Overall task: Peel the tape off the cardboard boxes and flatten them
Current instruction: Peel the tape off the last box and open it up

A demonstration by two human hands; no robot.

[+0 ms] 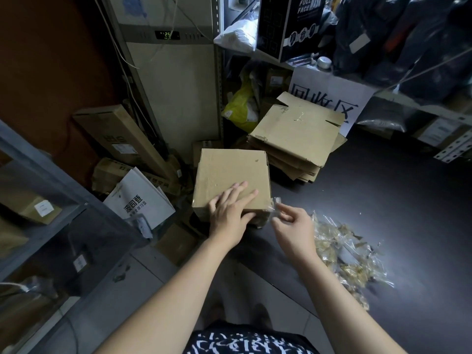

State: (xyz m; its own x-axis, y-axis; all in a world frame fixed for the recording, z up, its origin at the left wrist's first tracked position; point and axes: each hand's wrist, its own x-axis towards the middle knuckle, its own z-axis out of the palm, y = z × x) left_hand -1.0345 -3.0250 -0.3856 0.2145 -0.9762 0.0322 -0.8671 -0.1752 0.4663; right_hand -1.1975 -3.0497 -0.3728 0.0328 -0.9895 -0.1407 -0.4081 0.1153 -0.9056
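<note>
While box is pinned by spread left hand, tape is pinched at the corner by right hand; best drawn low and steadily.

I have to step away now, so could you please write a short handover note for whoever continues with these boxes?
Left hand: flat, pressing on the top of the box.
Right hand: pinches the clear tape strip at the box's near right corner.
Done: stack of flattened boxes behind it; pile of peeled tape on its right.
To do: peel off this strip, check for more tape, flatten the box.
</note>
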